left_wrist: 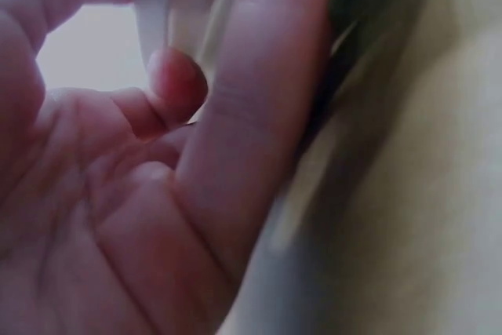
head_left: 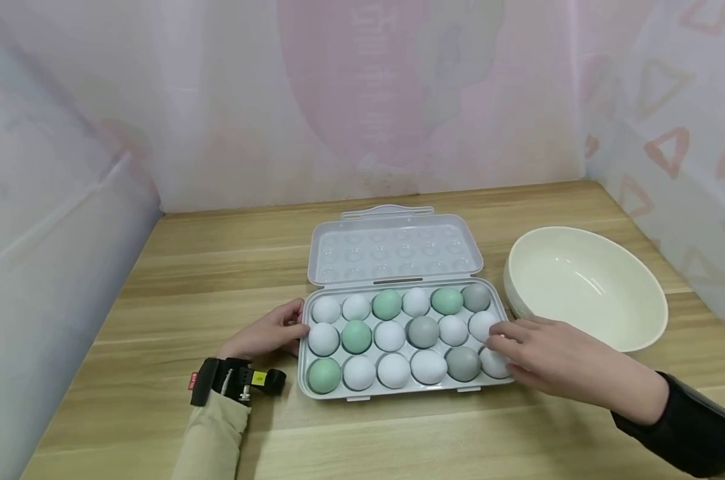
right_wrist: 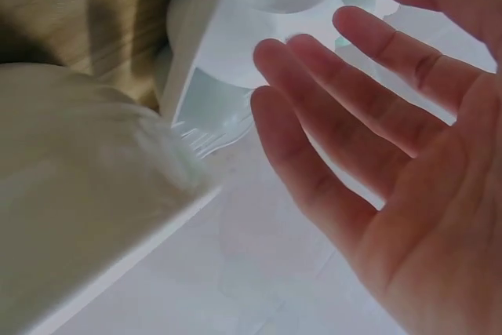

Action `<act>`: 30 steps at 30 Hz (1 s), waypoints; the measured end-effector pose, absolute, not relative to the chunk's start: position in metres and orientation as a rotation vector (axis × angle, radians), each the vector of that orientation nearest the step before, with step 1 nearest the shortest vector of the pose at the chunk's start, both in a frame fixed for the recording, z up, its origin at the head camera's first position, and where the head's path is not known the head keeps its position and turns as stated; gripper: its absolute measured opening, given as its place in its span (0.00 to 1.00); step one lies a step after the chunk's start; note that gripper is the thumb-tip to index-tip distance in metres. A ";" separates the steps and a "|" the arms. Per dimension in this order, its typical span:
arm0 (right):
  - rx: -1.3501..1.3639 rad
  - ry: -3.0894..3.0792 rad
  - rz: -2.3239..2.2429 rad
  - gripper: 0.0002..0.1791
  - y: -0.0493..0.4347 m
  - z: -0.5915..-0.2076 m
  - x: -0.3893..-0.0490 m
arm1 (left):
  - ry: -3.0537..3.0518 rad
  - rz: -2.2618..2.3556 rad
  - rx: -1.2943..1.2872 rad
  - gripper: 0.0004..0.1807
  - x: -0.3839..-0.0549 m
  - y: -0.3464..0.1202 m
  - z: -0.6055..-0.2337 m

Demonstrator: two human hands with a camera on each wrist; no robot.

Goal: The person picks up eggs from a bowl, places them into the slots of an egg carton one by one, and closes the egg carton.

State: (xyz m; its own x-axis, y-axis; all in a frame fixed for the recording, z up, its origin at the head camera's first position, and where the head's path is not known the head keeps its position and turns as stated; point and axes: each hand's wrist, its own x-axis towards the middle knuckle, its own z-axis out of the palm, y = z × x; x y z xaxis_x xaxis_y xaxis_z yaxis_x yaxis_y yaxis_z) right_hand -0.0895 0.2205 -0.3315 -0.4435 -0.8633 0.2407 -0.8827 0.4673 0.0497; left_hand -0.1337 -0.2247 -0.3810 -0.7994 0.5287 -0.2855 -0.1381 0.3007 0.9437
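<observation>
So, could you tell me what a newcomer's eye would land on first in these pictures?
Most likely the open egg box in the middle of the wooden table, every cup filled with white, green and grey eggs. The left hand rests against its left end, and the right hand lies open over the eggs at its right end. Just right of the box stands a cream bowl.

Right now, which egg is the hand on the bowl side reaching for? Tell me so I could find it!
Find the open egg tray on the wooden table, beside the cream bowl. Go to the tray's end nearest that bowl, where the right hand lies. Its fingertips reach the white egg ending the middle row; the end egg behind it is grey.
</observation>
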 end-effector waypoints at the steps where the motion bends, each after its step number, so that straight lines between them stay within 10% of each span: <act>1: 1.502 -2.480 0.119 0.19 0.223 -0.332 -0.089 | 2.004 1.528 0.347 0.10 -0.135 -0.225 -0.380; 6: 1.455 -2.411 0.136 0.06 0.232 -0.337 -0.085 | 2.006 1.475 0.302 0.12 -0.146 -0.228 -0.376; 12: 1.373 -2.361 0.169 0.24 0.244 -0.341 -0.078 | 2.060 1.490 0.213 0.21 -0.164 -0.230 -0.371; 30: 1.303 -2.419 0.156 0.24 0.268 -0.345 -0.063 | 2.111 1.463 0.170 0.32 -0.217 -0.225 -0.357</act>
State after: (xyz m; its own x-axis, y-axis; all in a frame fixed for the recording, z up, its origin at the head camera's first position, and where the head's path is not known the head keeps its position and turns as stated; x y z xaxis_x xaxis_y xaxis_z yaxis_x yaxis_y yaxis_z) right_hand -0.0626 0.2676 -0.3451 -0.4937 -0.7796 0.3854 -0.8227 0.5623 0.0837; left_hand -0.2166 -0.2253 -0.3565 -0.8352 0.4056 -0.3714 -0.2055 0.3962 0.8949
